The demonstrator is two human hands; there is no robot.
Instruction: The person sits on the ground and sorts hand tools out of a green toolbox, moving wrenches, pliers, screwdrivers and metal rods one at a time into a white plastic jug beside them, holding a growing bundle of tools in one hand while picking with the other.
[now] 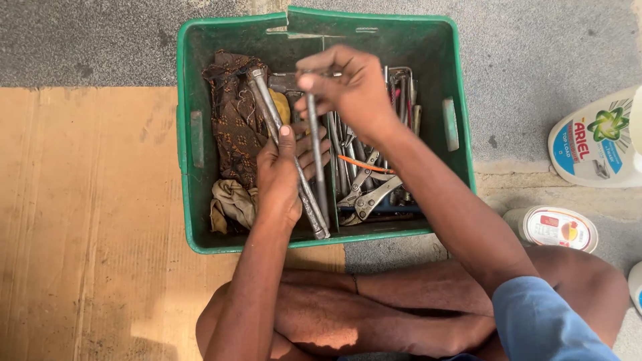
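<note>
A green plastic crate [192, 144] sits on the floor in front of my crossed legs, full of metal tools. My left hand [284, 175] grips a long grey metal bar [263, 100] that slants from the crate's back left to its front middle. My right hand [348, 87] pinches the top of a thinner steel rod [318, 167] and holds it nearly upright beside the bar. Under the hands lie locking pliers [368, 194], an orange-handled tool [361, 165] and several wrenches. A brown patterned cloth [234, 120] and a beige rag [233, 204] fill the crate's left side.
Flattened brown cardboard [87, 220] covers the floor to the left. On the right stand a white detergent bottle [595, 144] and a round white lidded tub [558, 228]. Grey concrete floor [535, 53] lies behind the crate.
</note>
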